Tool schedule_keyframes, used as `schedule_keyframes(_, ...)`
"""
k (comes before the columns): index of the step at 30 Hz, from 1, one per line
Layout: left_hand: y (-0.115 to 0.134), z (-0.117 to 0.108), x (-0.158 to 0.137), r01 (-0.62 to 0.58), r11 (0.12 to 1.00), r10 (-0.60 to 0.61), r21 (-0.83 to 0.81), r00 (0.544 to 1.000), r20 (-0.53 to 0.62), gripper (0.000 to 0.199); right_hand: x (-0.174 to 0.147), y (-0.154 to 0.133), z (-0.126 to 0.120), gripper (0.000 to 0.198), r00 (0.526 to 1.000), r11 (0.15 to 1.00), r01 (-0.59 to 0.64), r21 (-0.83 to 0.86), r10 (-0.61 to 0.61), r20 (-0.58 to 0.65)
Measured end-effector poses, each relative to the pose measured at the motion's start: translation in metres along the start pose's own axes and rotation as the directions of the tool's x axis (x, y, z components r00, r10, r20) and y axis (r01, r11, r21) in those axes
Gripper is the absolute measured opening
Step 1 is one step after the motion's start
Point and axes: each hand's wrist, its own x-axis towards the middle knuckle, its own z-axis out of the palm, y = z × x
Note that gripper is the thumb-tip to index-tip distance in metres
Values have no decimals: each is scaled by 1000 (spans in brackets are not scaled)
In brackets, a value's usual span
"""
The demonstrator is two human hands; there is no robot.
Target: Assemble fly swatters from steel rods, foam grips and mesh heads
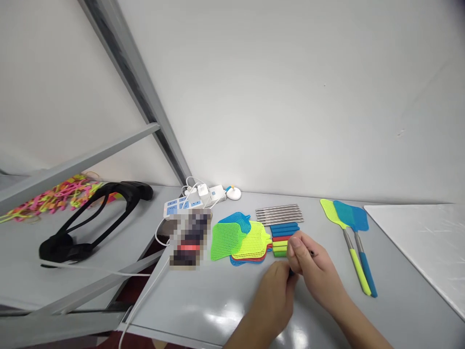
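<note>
My right hand [312,266] is closed, with the end of a thin dark rod [313,253] showing past its fingers; the rest is hidden. Touching it from below, my left hand [274,295] is also closed, and a small dark blue bit peeks out between the two. Just behind the hands lies a row of blue, red, yellow and green handle grips [285,237]. Several metal rods [279,214] lie side by side beyond them. To the left is a loose pile of mesh fly swatter heads [250,240] in green, yellow, blue and red.
Two whole fly swatters, yellow-green [350,247] and blue [359,242], lie right of the hands. A white board [417,242] is at far right. Left are a blurred phone-like object [191,240], a power strip [181,206] with cables, a metal frame, and a black headband-like device [98,218].
</note>
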Motion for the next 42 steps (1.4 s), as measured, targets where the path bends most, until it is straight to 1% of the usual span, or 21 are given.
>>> schedule_keyframes(2,0,0,-3,-22,1000,21,-20,1000,-14,21,0,-6,-2,40,998,999,-49,-7,49,47)
schedule_keyframes(4,0,0,-7,-30,999,28,-21,998,-59,19,2,-16,-7,36,991,999,-47,-21,49,125)
schedule_keyframes(6,-2,0,-12,-27,1000,26,0,993,-118,16,9,-27,-13,46,972,999,34,4,-34,232)
schedule_keyframes(8,-5,-5,-17,-28,999,33,30,983,-178,14,25,-35,-17,58,950,992,124,23,-125,288)
schedule_keyframes(9,-6,-10,-19,-25,998,36,55,976,-213,14,36,-36,-17,60,950,989,145,-22,-133,281)
schedule_keyframes(10,-8,-17,-21,-17,996,39,91,967,-250,15,48,-36,-15,58,959,980,155,-127,-118,256)
schedule_keyframes(11,-9,-25,-23,-1,990,42,138,956,-291,16,62,-34,-12,53,968,949,152,-276,-86,237)
schedule_keyframes(12,-11,-35,-25,24,981,43,193,941,-335,17,77,-29,-6,50,971,882,154,-445,-51,235)
schedule_keyframes(13,-13,-46,-27,53,968,44,245,925,-376,18,91,-23,1,51,959,776,182,-604,-6,283)
schedule_keyframes(14,-15,-57,-29,82,955,46,286,909,-413,19,105,-16,8,49,949,729,200,-654,21,314)
schedule_keyframes(17,-24,-84,-37,143,935,43,326,864,-502,20,138,8,33,42,934,627,231,-744,73,351)
schedule_keyframes(20,-34,-93,-43,211,933,-6,292,820,-573,28,159,25,52,40,925,548,253,-797,105,365)
schedule_keyframes(22,-40,-92,-44,240,932,-39,272,811,-584,33,168,31,59,38,920,514,266,-815,117,374)
schedule_keyframes(24,-43,-90,-42,254,930,-65,264,822,-565,36,173,34,64,35,916,495,278,-823,123,383)
schedule_keyframes(27,-45,-90,-39,285,922,-101,262,832,-546,35,176,36,66,29,911,495,283,-822,128,391)
schedule_keyframes(29,-46,-91,-37,302,918,-121,257,830,-544,34,175,36,64,27,911,516,275,-811,130,392)
schedule_keyframes(33,-44,-92,-39,297,928,-142,224,839,-526,34,170,27,52,27,904,617,233,-751,147,401)
schedule_keyframes(35,-42,-92,-39,281,939,-146,198,847,-511,35,166,19,41,29,905,681,202,-704,144,399)
schedule_keyframes(37,-40,-93,-39,259,947,-139,190,863,-486,35,160,9,26,32,921,738,170,-653,116,371)
schedule_keyframes(39,-39,-93,-39,235,952,-125,197,884,-451,35,148,-2,8,35,949,783,135,-607,74,307)
schedule_keyframes(42,-37,-92,-38,204,958,-107,199,905,-411,35,121,-13,-25,38,986,833,72,-548,22,163)
